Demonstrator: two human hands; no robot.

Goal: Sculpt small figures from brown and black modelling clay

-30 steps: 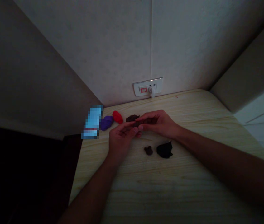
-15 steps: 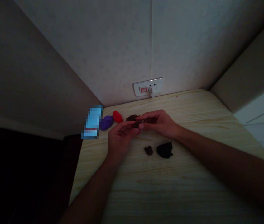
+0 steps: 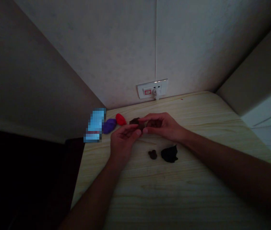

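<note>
My left hand (image 3: 122, 140) and my right hand (image 3: 161, 125) meet above a light wooden table (image 3: 164, 191), fingers pinched together on a small dark brown lump of clay (image 3: 140, 126) between them. Just behind the fingertips lies another brown clay lump (image 3: 134, 121). In front of the hands on the table sit a small brown clay piece (image 3: 152, 154) and a black clay piece (image 3: 169, 154). To the left lie a red clay lump (image 3: 120, 119) and a purple clay lump (image 3: 109, 125).
A blurred blue packet (image 3: 95, 125) lies at the table's left back corner. A wall socket (image 3: 152, 88) with a plug sits on the wall behind. The table's left edge drops into darkness; walls close in behind and at right.
Both hands stay nearly in place; the fingers shift slightly on the brown lump, working it between them. The pieces on the table have not moved.
</note>
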